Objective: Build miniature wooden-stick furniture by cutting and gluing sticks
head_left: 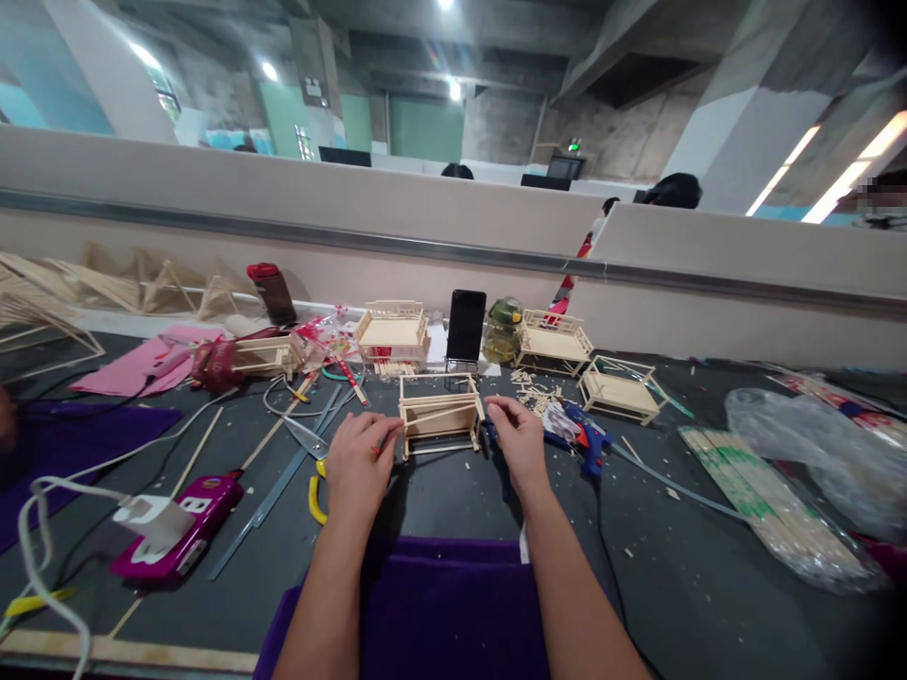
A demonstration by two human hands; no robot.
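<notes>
Left fingers (381, 426) pinch a pale, boxy wooden-stick frame (445, 428); whether my right fingers (504, 413) hold it, I can't tell.

The wooden frame (443, 425) is beige, the glue gun (595, 444) blue, the power strip (213, 502) magenta.

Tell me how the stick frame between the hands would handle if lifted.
The stick frame looks light for its size, being mostly slender wood and gaps. Its boxy build suggests it would stay stiff when lifted, but anything so thin might snap if squeezed.
</notes>
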